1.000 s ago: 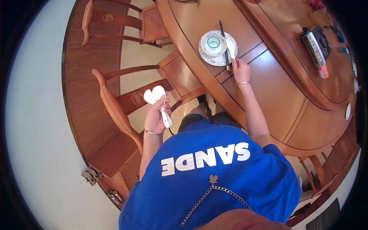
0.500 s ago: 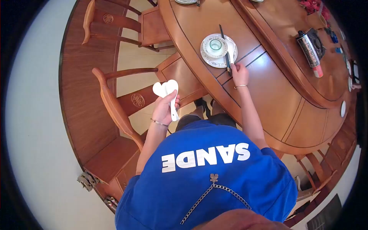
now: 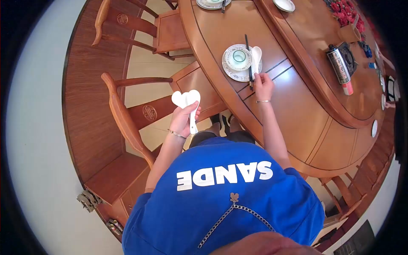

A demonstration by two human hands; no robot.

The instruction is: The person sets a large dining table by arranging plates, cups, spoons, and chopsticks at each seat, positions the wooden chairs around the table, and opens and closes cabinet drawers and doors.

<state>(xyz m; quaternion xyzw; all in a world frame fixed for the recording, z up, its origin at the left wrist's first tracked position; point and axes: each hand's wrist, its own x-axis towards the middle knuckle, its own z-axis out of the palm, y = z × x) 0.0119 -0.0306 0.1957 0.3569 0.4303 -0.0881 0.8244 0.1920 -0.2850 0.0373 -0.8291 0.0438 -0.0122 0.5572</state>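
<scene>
My left hand is closed around the handles of several white spoons, their bowls fanned out above the fingers, over the chair beside the table. My right hand pinches the handle end of another white spoon over the right part of a patterned plate. On that plate stands a patterned bowl with a clear glass cup in it. Dark chopsticks lie across the plate between the bowl and this spoon.
The round wooden table has a raised inner section. On that section are a gas canister, a portable stove, red flowers and a white dish. Wooden chairs stand at left. Another place setting lies farther along.
The view has shifted slightly. The spoon in my right hand sits a little farther across the plate, and more of its bowl shows. My left hand still holds its spoons.
</scene>
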